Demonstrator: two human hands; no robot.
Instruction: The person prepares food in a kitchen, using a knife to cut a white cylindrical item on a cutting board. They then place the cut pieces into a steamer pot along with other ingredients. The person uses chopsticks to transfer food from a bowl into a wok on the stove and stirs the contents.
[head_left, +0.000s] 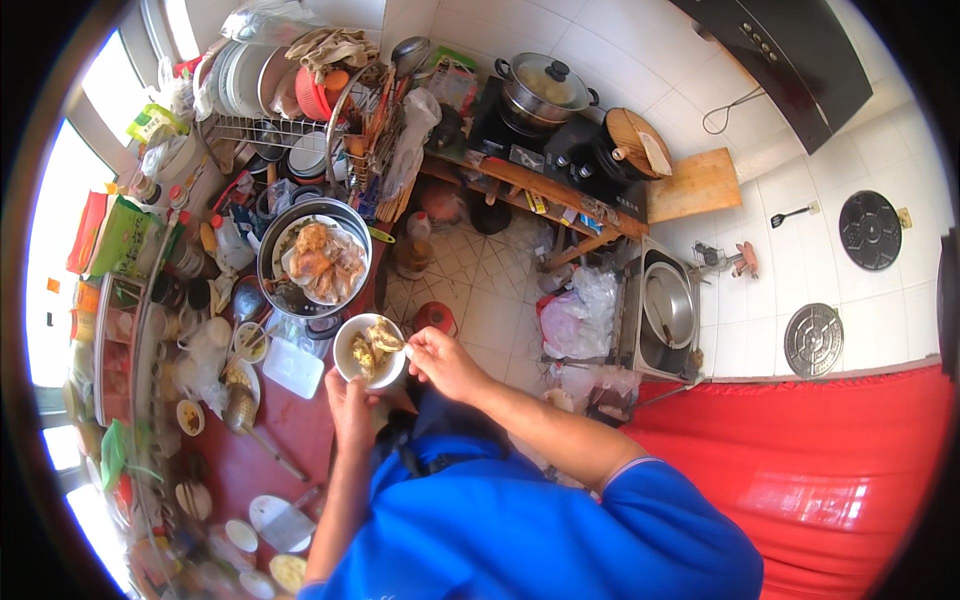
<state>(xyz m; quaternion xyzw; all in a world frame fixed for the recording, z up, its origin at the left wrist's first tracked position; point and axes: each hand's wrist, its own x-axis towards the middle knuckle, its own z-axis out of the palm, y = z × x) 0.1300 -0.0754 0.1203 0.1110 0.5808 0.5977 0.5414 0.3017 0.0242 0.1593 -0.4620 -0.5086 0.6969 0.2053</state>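
Observation:
My left hand (352, 409) grips the near rim of a white bowl (343, 360), held up in front of my body. Pieces of food, perhaps coated meat (365, 357), lie inside it. With thumb and fingers my right hand (442, 361) pinches one end of a yellowish-brown food piece (385, 335) over the bowl's right side. Whether that piece touches the bowl is unclear. Just beyond the bowl stands a large steel pot (268, 259) without a lid. It holds a plate with a browned whole bird, probably chicken (319, 259).
A red table (270, 435) carries a skimmer (241, 412), a clear plastic container (293, 367), a cleaver (281, 525) and several small bowls. Behind are a dish rack (255, 127), a lidded pot (540, 90) on a cooktop, and a wooden-lidded pot (634, 142). A sink (651, 352) is at right.

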